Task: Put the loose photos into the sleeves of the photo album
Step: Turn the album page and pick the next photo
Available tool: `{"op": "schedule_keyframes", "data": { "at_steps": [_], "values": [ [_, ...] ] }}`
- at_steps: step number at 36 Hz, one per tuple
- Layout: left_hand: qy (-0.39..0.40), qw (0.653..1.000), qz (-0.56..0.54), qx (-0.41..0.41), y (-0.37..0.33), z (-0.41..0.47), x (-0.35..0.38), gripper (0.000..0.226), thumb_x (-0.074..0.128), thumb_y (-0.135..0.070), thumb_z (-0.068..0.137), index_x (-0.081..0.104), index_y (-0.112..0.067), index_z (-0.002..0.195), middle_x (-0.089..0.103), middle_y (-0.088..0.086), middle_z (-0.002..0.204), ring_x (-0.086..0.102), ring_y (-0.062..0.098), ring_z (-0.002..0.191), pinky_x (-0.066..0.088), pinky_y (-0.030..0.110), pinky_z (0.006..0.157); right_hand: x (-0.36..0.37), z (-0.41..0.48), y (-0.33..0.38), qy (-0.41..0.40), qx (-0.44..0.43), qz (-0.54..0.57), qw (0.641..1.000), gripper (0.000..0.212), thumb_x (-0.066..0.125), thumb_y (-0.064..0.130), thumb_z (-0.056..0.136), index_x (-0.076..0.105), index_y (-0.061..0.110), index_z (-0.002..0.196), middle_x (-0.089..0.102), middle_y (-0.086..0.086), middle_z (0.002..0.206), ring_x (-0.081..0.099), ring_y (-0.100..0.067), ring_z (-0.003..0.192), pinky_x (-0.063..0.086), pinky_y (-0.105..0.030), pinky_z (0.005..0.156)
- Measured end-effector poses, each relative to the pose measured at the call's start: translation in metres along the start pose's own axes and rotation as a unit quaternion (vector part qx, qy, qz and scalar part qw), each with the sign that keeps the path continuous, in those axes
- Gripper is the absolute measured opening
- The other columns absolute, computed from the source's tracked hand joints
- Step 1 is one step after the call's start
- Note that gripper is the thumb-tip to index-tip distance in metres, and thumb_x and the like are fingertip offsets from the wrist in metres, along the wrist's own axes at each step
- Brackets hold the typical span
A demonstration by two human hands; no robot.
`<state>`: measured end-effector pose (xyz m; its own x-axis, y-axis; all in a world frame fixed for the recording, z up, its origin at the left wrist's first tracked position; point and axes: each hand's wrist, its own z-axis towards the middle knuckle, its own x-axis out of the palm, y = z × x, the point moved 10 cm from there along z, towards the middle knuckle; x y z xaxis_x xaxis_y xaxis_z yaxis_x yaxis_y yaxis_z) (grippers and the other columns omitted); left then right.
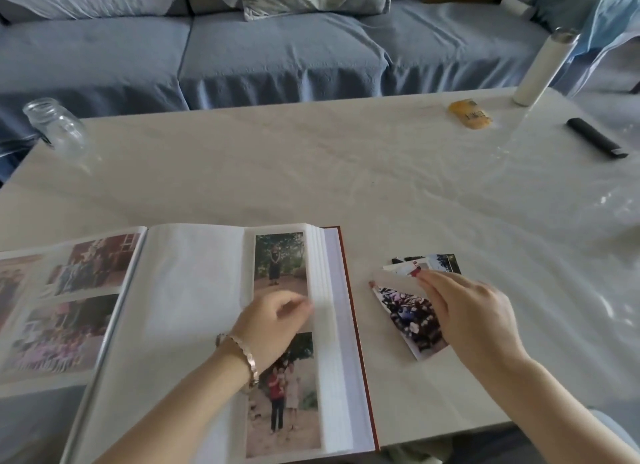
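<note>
Beside album (194,290), right hand (474,311) grips loose photos (412,318).

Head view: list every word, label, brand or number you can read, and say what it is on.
No text can be read.
yellow packet: dark print, too blurred to read.
loose photos: no lettering shows.
photo album: no lettering shows on the open pages.
white bottle: no label shows.
</note>
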<state>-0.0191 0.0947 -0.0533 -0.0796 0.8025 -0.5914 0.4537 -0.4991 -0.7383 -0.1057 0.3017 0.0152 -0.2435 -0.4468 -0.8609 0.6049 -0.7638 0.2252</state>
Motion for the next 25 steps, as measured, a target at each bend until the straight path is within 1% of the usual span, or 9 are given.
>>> {"op": "schedule_keyframes", "data": {
  "at_steps": [3, 5, 9, 13, 16, 18, 20, 22, 25],
  "values": [
    [0.108, 0.942, -0.297, -0.111, -0.006, -0.004, 0.028, 0.048, 0.056, -0.047, 0.073, 0.064, -0.006, 0.098, 0.072, 0.01, 0.094, 0.07, 0.024, 0.087, 0.057, 0.028, 0.071, -0.022, -0.005, 0.041, -0.057, -0.151, 0.061, 0.985, 0.015, 0.062, 0.013, 0.08, 0.076, 0.009, 0.078, 0.074, -0.002, 0.082, 0.07, -0.014, 0.077, 0.053, -0.025, 0.077],
    [0.151, 0.908, -0.363, -0.143, -0.011, -0.01, 0.039, 0.049, 0.059, -0.043, 0.075, 0.064, -0.001, 0.1, 0.072, 0.016, 0.092, 0.07, 0.029, 0.083, 0.058, 0.03, 0.059, -0.024, -0.013, 0.062, -0.049, -0.212, 0.098, 0.971, 0.026, 0.053, 0.021, 0.089, 0.076, 0.009, 0.084, 0.073, 0.0, 0.09, 0.067, -0.009, 0.088, 0.049, -0.024, 0.089],
    [0.064, 0.941, -0.31, -0.119, -0.001, -0.006, 0.022, 0.014, 0.068, -0.015, 0.081, 0.067, -0.002, 0.076, 0.071, 0.014, 0.082, 0.069, 0.021, 0.066, 0.056, 0.031, 0.056, -0.01, -0.022, 0.086, 0.001, -0.259, 0.127, 0.957, 0.023, 0.054, 0.024, 0.087, 0.075, 0.017, 0.091, 0.072, 0.005, 0.1, 0.064, -0.007, 0.1, 0.042, -0.03, 0.099],
    [-0.039, 0.986, -0.157, -0.051, 0.007, -0.002, -0.011, 0.025, 0.068, -0.023, 0.082, 0.065, 0.0, 0.075, 0.07, 0.011, 0.072, 0.065, 0.032, 0.072, 0.054, 0.034, 0.073, 0.031, -0.01, 0.063, 0.191, -0.059, 0.194, 0.96, 0.064, 0.035, 0.066, 0.083, 0.048, 0.026, 0.132, 0.032, 0.017, 0.142, 0.02, 0.001, 0.135, 0.018, -0.03, 0.115],
    [-0.075, 0.993, -0.091, -0.014, 0.007, -0.006, -0.032, 0.029, 0.064, -0.025, 0.086, 0.063, 0.004, 0.08, 0.069, 0.011, 0.068, 0.059, 0.027, 0.064, 0.047, 0.029, 0.065, 0.058, -0.015, 0.04, 0.288, 0.147, 0.26, 0.91, 0.083, 0.047, 0.061, 0.075, 0.018, 0.028, 0.146, 0.025, 0.022, 0.137, 0.03, 0.008, 0.12, 0.029, -0.019, 0.103],
    [-0.076, 0.993, -0.086, 0.011, 0.005, -0.007, -0.04, 0.025, 0.064, -0.022, 0.086, 0.064, 0.002, 0.08, 0.07, 0.005, 0.068, 0.064, 0.025, 0.067, 0.051, 0.029, 0.068, 0.069, -0.014, 0.031, 0.281, 0.232, 0.332, 0.87, 0.066, 0.062, 0.042, 0.081, 0.039, 0.019, 0.139, 0.057, 0.014, 0.117, 0.057, 0.004, 0.093, 0.048, -0.016, 0.082],
    [-0.062, 0.995, -0.077, 0.028, 0.003, -0.008, -0.045, 0.021, 0.063, -0.018, 0.087, 0.061, -0.005, 0.071, 0.063, -0.011, 0.05, 0.057, 0.003, 0.051, 0.044, 0.013, 0.05, 0.076, -0.011, 0.037, 0.309, 0.222, 0.347, 0.857, 0.023, 0.063, 0.028, 0.085, 0.065, 0.013, 0.102, 0.071, 0.006, 0.083, 0.066, -0.009, 0.069, 0.056, -0.028, 0.069],
    [-0.063, 0.996, -0.056, 0.043, 0.004, -0.008, -0.053, 0.023, 0.061, -0.018, 0.088, 0.058, -0.013, 0.066, 0.058, -0.016, 0.044, 0.052, -0.003, 0.043, 0.035, 0.007, 0.045, 0.082, -0.014, 0.051, 0.356, 0.196, 0.363, 0.838, 0.012, 0.061, 0.021, 0.088, 0.068, 0.017, 0.078, 0.072, 0.002, 0.072, 0.066, -0.012, 0.06, 0.057, -0.027, 0.061],
    [-0.128, 0.989, 0.031, 0.067, 0.018, -0.01, -0.077, 0.019, 0.049, -0.03, 0.093, 0.065, -0.021, 0.086, 0.071, -0.011, 0.08, 0.065, 0.004, 0.08, 0.047, 0.015, 0.069, 0.089, -0.017, 0.063, 0.386, 0.193, 0.395, 0.811, 0.015, 0.061, 0.015, 0.088, 0.066, 0.018, 0.074, 0.071, 0.001, 0.068, 0.066, -0.014, 0.059, 0.054, -0.022, 0.054]
  ]
}}
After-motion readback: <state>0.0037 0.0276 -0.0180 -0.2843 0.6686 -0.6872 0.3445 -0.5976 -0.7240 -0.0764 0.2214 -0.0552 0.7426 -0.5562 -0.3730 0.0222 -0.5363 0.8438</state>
